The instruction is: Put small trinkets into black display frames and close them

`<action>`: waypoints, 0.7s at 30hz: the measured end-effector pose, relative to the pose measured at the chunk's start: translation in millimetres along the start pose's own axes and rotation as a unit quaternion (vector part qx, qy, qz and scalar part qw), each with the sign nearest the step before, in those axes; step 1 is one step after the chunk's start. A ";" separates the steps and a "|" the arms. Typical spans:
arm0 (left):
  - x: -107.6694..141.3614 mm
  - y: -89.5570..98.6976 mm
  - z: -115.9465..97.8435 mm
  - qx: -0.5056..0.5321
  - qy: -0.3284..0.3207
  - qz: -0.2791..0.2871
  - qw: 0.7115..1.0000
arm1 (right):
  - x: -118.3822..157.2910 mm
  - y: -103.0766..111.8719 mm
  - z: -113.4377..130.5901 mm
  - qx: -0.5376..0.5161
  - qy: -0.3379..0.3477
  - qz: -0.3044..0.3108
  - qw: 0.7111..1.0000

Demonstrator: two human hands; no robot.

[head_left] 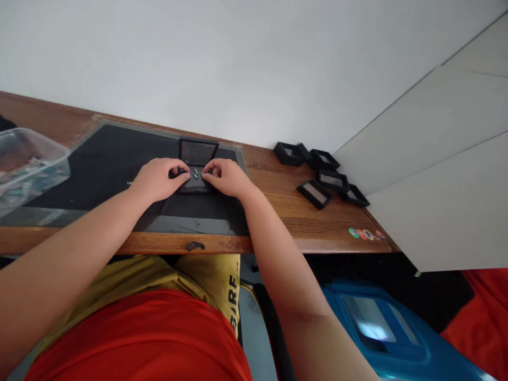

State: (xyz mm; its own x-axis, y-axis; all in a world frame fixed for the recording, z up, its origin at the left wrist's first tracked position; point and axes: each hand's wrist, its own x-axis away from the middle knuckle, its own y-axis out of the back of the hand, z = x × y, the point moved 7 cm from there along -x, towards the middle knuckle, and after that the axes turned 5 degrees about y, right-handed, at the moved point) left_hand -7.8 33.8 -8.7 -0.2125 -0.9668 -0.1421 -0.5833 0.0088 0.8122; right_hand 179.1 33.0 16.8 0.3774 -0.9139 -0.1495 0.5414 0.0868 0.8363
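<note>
A small black box [194, 186] lies in front of me with its windowed lid [198, 152] tilted up at the back. On its dark inside rest small shiny pieces [196, 173], greenish and gold, too small to name. My left hand [159, 179] is at the box's left side, thumb and fingertips drawn together over the edge. From the right, my right hand [229, 178] mirrors it, thumb and forefinger pinched close to the small pieces. Whatever sits between the fingertips of either hand is too small to make out.
A black mat [115, 159] under clear film covers part of the wooden table [273, 196]. At left stands a clear plastic tub [43, 172] of small packets. Several black boxes [315, 193] lie at right, near round stickers [368, 234]. A blue plastic object [381, 323] is below.
</note>
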 end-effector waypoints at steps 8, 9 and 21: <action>0.4 -0.2 0.7 0.014 -0.001 -0.008 1.000 | 0.1 -0.6 1.8 0.027 0.005 -0.005 1.000; 0.2 -0.5 1.4 0.017 0.000 -0.008 1.000 | 0.6 -0.9 3.1 0.032 0.012 -0.005 0.999; 0.5 0.8 -0.3 0.016 0.006 -0.003 1.000 | 2.7 -4.4 21.4 0.133 0.071 -0.006 0.988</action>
State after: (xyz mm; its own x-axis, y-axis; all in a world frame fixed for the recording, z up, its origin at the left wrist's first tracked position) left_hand -8.1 33.3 -8.0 -0.1992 -0.9698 -0.1407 -0.6092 0.0101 0.7929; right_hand 161.6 21.7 24.0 0.4844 -0.8477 -0.2164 0.3360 -0.0482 0.9406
